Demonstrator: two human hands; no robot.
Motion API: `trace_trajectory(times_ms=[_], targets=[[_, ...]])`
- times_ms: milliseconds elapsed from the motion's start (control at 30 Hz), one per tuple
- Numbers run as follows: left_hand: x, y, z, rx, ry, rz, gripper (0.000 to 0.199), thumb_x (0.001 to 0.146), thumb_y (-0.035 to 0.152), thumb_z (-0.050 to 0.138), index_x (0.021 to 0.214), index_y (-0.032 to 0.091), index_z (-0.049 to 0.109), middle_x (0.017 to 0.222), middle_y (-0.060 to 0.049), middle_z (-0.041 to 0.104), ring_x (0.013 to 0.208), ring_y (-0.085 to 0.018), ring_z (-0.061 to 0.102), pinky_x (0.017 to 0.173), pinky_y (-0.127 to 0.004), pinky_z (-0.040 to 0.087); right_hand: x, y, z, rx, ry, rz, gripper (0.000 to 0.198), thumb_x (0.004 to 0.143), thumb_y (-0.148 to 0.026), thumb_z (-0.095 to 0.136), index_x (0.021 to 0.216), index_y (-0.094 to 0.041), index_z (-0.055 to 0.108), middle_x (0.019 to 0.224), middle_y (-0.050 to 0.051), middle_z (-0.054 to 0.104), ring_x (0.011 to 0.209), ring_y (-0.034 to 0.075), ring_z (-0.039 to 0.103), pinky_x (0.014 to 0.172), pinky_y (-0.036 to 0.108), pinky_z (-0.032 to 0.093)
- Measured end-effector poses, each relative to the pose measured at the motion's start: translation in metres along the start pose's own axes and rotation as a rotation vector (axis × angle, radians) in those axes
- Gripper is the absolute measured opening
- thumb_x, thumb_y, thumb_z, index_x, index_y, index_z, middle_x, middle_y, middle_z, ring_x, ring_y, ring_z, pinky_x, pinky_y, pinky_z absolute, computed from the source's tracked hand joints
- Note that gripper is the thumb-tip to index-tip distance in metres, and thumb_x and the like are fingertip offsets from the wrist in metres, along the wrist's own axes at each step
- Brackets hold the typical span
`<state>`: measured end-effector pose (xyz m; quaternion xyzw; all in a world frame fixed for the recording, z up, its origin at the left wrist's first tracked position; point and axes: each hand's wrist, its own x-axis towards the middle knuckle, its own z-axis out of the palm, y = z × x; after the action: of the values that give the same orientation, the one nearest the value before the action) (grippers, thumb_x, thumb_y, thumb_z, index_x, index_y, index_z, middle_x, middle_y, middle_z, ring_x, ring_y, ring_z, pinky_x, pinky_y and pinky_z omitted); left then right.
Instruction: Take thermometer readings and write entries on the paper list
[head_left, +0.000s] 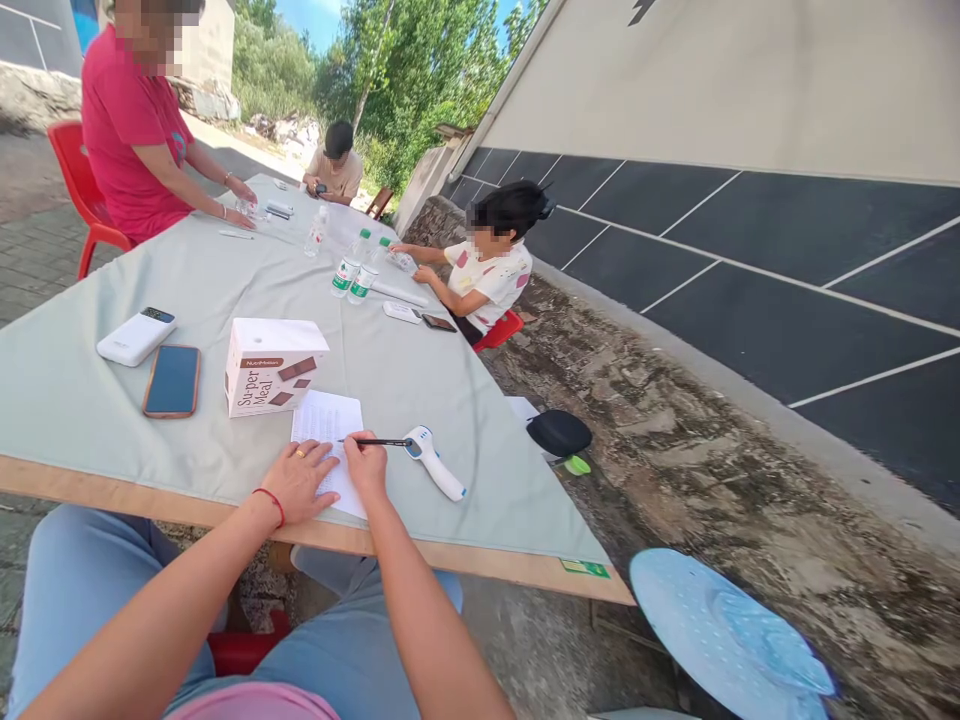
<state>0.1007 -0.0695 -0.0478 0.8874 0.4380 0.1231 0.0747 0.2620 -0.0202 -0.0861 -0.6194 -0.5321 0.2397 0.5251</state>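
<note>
A sheet of white paper (335, 408) with lines of small text or writing lies near the table's front edge. My left hand (300, 481) rests flat on its left side, fingers spread, a ring and a red cord on it. My right hand (366, 466) grips a dark pen (386, 441), its tip down at the paper and its other end pointing right. Just past that end lies a white and blue infrared thermometer (436, 465). Behind the paper stands a white carton (274, 367) with brown pictures and lettering.
To the left are a phone (172, 381) and a white power bank (137, 336). Water bottles (346, 265) stand farther back on the cloth-covered table (217, 440). A person in pink (135, 120) and two others are around it. A blue hat (727, 630) is at lower right.
</note>
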Motion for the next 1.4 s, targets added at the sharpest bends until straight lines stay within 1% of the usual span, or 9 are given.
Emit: trace_trajectory(times_ms=[200, 567, 767, 1000, 1133, 1267, 1400], targets=[[-0.0003, 0.0001, 0.0003, -0.005, -0.01, -0.003, 0.051, 0.089, 0.05, 0.05, 0.132, 0.022, 0.053, 0.147, -0.01, 0.046, 0.132, -0.032, 0.041, 0.107, -0.049, 0.031, 0.0005, 0.0003, -0.0004, -0.008, 0.007, 0.008, 0.019, 0.067, -0.04, 0.05, 0.065, -0.022, 0.054, 0.054, -0.002, 0.057, 0.055, 0.016, 0.051, 0.057, 0.028, 0.044], [0.0004, -0.0005, 0.0024, 0.002, 0.01, -0.002, 0.049, 0.088, 0.05, 0.05, 0.131, 0.025, 0.053, 0.146, -0.008, 0.048, 0.13, -0.031, 0.043, 0.106, -0.048, 0.032, 0.0002, 0.0009, -0.0023, -0.003, 0.025, 0.014, 0.019, 0.068, -0.04, 0.05, 0.066, -0.022, 0.054, 0.055, -0.001, 0.059, 0.057, 0.017, 0.053, 0.058, 0.028, 0.045], [0.0001, -0.0004, 0.0014, 0.002, 0.011, 0.0, 0.05, 0.088, 0.05, 0.051, 0.13, 0.023, 0.054, 0.146, -0.009, 0.048, 0.131, -0.03, 0.043, 0.106, -0.048, 0.032, 0.0008, 0.0013, -0.0007, -0.003, 0.019, 0.018, 0.019, 0.067, -0.041, 0.051, 0.065, -0.022, 0.054, 0.054, -0.002, 0.058, 0.056, 0.017, 0.052, 0.057, 0.028, 0.044], [-0.0004, 0.0002, 0.0005, 0.008, -0.002, -0.003, 0.051, 0.089, 0.05, 0.051, 0.131, 0.022, 0.053, 0.147, -0.009, 0.047, 0.131, -0.031, 0.042, 0.106, -0.048, 0.032, 0.0009, 0.0027, -0.0025, 0.002, 0.05, 0.038, 0.02, 0.067, -0.042, 0.05, 0.066, -0.022, 0.054, 0.054, -0.001, 0.057, 0.054, 0.017, 0.052, 0.057, 0.029, 0.043], [-0.0003, 0.0006, -0.0007, 0.015, -0.001, -0.006, 0.05, 0.089, 0.05, 0.051, 0.131, 0.023, 0.053, 0.147, -0.008, 0.047, 0.131, -0.031, 0.043, 0.106, -0.048, 0.032, 0.0009, 0.0021, -0.0022, 0.005, 0.042, 0.043, 0.02, 0.067, -0.042, 0.051, 0.066, -0.022, 0.054, 0.054, -0.001, 0.057, 0.055, 0.017, 0.052, 0.057, 0.029, 0.043], [-0.0007, 0.0004, -0.0014, 0.004, -0.008, -0.003, 0.051, 0.089, 0.049, 0.052, 0.131, 0.021, 0.053, 0.147, -0.01, 0.047, 0.131, -0.031, 0.042, 0.106, -0.048, 0.032, 0.001, 0.0008, -0.0021, 0.01, 0.032, 0.045, 0.02, 0.066, -0.041, 0.051, 0.065, -0.022, 0.055, 0.054, -0.001, 0.058, 0.056, 0.017, 0.053, 0.058, 0.029, 0.043], [0.001, -0.0009, 0.0019, -0.015, 0.014, 0.0, 0.05, 0.088, 0.048, 0.053, 0.13, 0.021, 0.054, 0.146, -0.01, 0.048, 0.131, -0.032, 0.043, 0.106, -0.049, 0.032, 0.0009, 0.0004, -0.0025, 0.028, 0.026, 0.048, 0.018, 0.065, -0.039, 0.053, 0.064, -0.021, 0.056, 0.053, -0.001, 0.058, 0.056, 0.017, 0.052, 0.058, 0.028, 0.042]])
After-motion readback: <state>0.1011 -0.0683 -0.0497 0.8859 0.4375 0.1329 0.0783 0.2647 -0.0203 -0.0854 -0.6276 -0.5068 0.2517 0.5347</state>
